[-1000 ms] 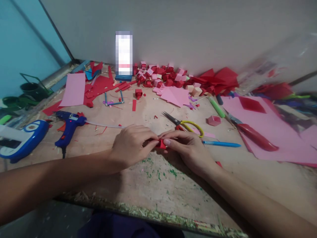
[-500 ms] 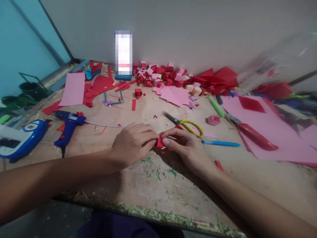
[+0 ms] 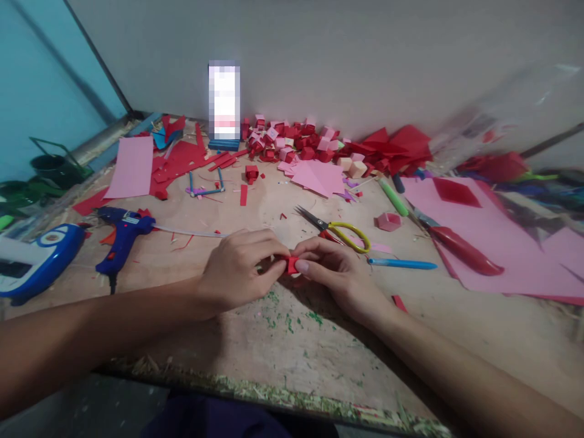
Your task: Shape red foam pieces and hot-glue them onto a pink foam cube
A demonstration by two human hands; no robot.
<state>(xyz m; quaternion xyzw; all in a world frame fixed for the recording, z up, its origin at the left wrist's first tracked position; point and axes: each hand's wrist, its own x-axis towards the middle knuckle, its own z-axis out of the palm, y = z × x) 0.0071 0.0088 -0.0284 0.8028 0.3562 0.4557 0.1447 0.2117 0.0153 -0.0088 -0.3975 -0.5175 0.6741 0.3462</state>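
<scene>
A small folded piece of red paper is pinched between both hands above the wooden table. My left hand grips its left side with thumb and fingers closed. On its right side, the thumb and fingertips of my right hand press on it. Fingers cover much of the paper, so its full shape is hidden. Just beyond my right hand lie scissors with a yellow handle. A blue pen rests to the right of that hand. To the left sits a blue glue gun with a glue stick in it.
Along the back wall lies a heap of red and pink paper cubes, beside a lit phone on a stand. A red-handled knife rests on pink sheets at right. A blue-and-white tape dispenser is at far left.
The red paper has turned slightly between my fingertips, showing more of its front face. Both hands keep their pinch, and the whole view has shifted a little.
</scene>
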